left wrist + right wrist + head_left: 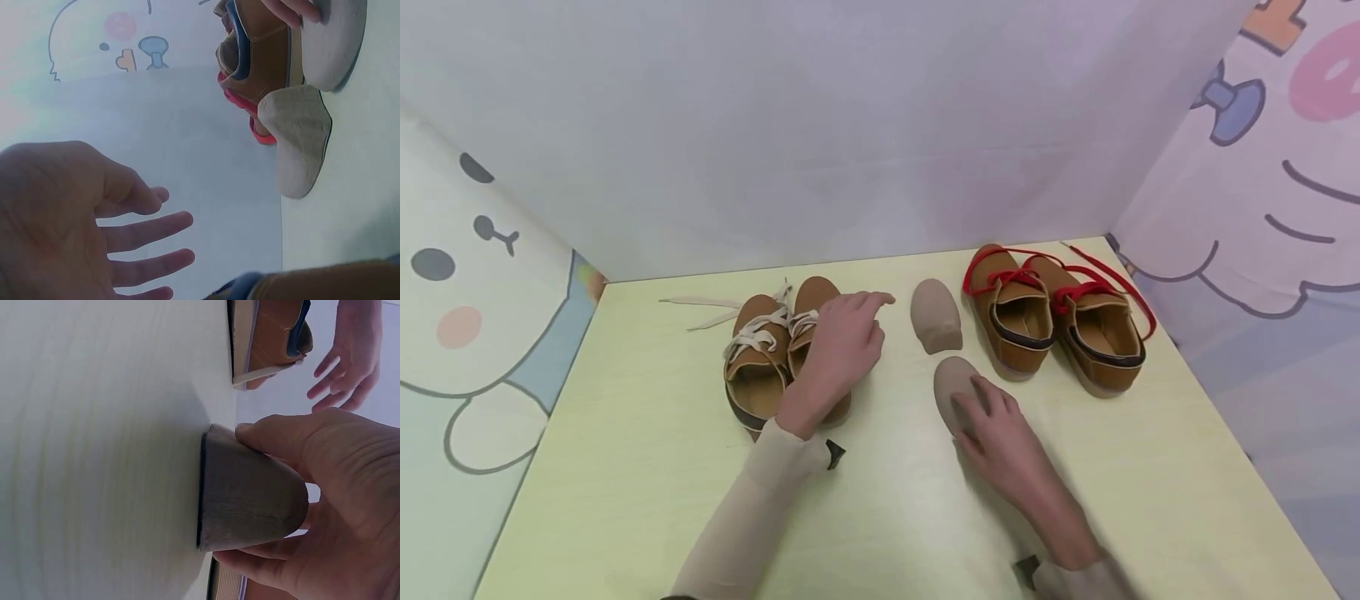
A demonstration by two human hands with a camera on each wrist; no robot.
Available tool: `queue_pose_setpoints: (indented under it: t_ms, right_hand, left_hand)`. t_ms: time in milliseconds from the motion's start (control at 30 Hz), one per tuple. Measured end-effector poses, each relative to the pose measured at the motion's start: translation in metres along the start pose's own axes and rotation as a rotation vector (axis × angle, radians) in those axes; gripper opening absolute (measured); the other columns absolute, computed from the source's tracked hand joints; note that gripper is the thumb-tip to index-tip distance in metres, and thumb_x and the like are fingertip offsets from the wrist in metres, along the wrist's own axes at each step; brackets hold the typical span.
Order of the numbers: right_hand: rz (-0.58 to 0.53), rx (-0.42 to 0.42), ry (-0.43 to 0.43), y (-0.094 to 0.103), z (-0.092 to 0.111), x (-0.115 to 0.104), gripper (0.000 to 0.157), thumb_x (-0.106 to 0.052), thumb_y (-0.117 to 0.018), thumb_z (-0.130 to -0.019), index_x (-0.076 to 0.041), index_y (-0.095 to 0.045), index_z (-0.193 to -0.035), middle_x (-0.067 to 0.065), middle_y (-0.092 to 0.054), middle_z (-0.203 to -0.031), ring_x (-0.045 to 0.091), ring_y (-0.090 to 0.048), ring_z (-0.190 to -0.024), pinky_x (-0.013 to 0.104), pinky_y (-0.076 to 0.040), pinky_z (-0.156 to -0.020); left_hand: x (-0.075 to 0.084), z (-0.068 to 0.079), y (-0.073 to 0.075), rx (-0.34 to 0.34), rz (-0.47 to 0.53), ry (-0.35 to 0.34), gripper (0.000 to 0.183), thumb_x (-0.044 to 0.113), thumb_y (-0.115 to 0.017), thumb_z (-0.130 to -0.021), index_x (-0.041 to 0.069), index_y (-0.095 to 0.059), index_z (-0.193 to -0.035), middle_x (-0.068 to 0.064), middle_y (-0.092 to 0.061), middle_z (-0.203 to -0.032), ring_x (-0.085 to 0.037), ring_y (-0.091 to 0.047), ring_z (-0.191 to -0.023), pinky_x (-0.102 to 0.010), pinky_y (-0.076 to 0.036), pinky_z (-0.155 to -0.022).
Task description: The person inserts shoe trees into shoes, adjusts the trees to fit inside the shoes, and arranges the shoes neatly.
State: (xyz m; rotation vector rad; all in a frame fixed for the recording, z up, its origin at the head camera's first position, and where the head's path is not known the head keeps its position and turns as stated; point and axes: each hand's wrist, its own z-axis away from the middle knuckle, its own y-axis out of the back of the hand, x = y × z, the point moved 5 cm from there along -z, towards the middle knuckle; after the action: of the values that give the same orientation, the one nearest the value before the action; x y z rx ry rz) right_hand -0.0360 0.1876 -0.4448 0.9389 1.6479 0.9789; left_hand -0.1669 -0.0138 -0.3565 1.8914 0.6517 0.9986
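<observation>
My right hand (1000, 425) holds a beige, toe-shaped shoe form (250, 494) with thumb and fingers on either side of it, close over the tabletop. Just beyond lies a second beige shoe form (935, 312), rounded end pointing away. My left hand (846, 337) hovers over the right shoe (816, 292) of a brown pair with white laces, hiding part of it. Its fingers are loosely extended with nothing in them, as the left wrist view shows too. Beside it stands the other white-laced shoe (756, 367), laces trailing left.
At the back right stand two brown shoes with red laces, the nearer-in one (1007, 325) next to the shoe forms and the other (1097, 350) near the table's right edge. White walls with cartoon prints (475, 275) enclose the pale table (880, 517) behind and at both sides.
</observation>
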Motion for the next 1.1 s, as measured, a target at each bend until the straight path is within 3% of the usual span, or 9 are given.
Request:
queue_pose_setpoints:
  t_ms: [467,700,1100]
  right_hand:
    - [0.028,0.089,0.011,0.013,0.001,0.002,0.038,-0.018,-0.08,-0.085,-0.015,-0.07,-0.122,0.02,-0.06,-0.143,0.048,-0.062,-0.123,0.06,-0.056,-0.093]
    - [0.043,0.133,0.025,0.03,0.004,0.003,0.036,-0.021,-0.074,-0.086,-0.016,-0.07,-0.121,0.018,-0.062,-0.141,0.045,-0.063,-0.121,0.059,-0.055,-0.092]
    - [0.001,0.16,-0.034,0.069,0.01,-0.001,0.032,-0.024,-0.073,-0.089,-0.018,-0.072,-0.12,0.013,-0.063,-0.14,0.04,-0.06,-0.124,0.06,-0.056,-0.088]
  left_hand:
    - [0.021,-0.024,-0.017,-0.105,-0.04,-0.01,0.038,0.007,-0.054,-0.101,0.017,-0.063,-0.136,-0.007,-0.072,-0.126,-0.033,-0.066,-0.115,-0.053,-0.052,-0.098]
    - [0.029,-0.032,-0.031,-0.149,-0.054,-0.019,0.039,0.007,-0.053,-0.1,0.019,-0.061,-0.136,-0.007,-0.07,-0.13,-0.034,-0.065,-0.119,-0.054,-0.051,-0.1]
    - [0.053,-0.056,-0.056,-0.243,-0.099,-0.056,0.037,0.016,-0.049,-0.106,0.022,-0.057,-0.142,-0.002,-0.063,-0.142,-0.029,-0.059,-0.132,-0.05,-0.049,-0.106]
